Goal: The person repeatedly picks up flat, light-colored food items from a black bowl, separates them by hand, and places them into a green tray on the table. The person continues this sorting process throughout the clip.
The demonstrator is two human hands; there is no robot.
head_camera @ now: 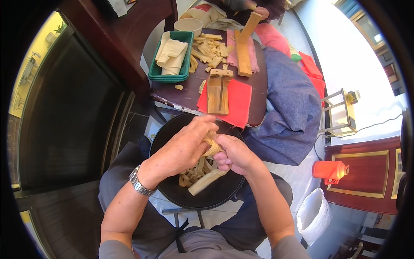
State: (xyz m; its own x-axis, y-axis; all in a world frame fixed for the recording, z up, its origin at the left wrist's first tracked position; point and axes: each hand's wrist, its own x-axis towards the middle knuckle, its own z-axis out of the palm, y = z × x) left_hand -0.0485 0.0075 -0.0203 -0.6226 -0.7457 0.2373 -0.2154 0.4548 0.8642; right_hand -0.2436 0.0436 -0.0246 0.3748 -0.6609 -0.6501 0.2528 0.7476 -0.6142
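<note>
My left hand (184, 142) and my right hand (237, 153) meet over a round black pan (166, 194), both gripping a pale tan strip (208, 181) of thin, fibrous-looking material. Between the hands the strip is wrapped or twisted, and its flat loose end hangs below my right fist. More curled tan pieces (189, 177) lie in the pan, partly hidden by my hands. Just beyond the pan, a wooden block with a long slot (213, 97) rests on a red cloth (241, 103) at the edge of a dark red table (258, 100).
Tan pieces (208, 48) are heaped behind the block, beside a green tray (151, 73) holding folded cloth (171, 55). A wooden board (243, 58) lies on pink cloth, near another person's hand (262, 12). Blue fabric (288, 110), a red thermos (328, 171) and a white bag (312, 217) are rightward.
</note>
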